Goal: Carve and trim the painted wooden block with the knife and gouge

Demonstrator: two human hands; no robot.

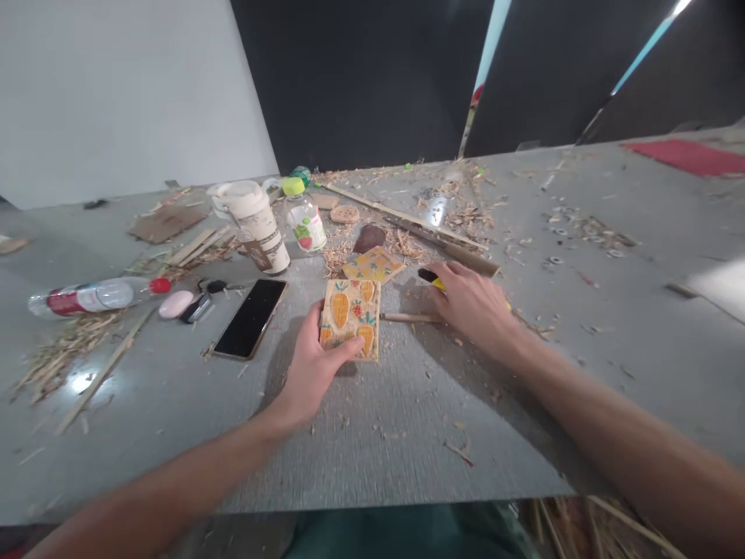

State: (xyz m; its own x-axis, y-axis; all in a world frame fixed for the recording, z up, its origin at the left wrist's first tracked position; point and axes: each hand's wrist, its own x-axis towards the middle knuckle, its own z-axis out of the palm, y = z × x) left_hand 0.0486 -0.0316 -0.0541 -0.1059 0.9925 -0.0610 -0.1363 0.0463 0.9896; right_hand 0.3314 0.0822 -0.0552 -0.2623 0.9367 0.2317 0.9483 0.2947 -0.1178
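Observation:
My left hand (317,353) grips a flat, squarish piece with a carrot pattern (343,310), thumb across its front and fingers behind. I cannot tell what it is made of. To the right, my right hand (471,303) is closed over a yellow-and-black utility knife (428,276), low over the table; most of the knife is hidden under the fingers. Between the hands lies a thin wooden stick (410,317), its right end beneath my right hand. A yellow patterned piece (373,265) rests just behind the carrot-patterned one.
On the left are a black phone (250,318), a lidded cup (256,233), a small bottle with a yellow-green cap (306,221) and a red-capped bottle (98,296) on its side. Wood shavings (471,217) and long strips (401,213) litter the grey table (372,458).

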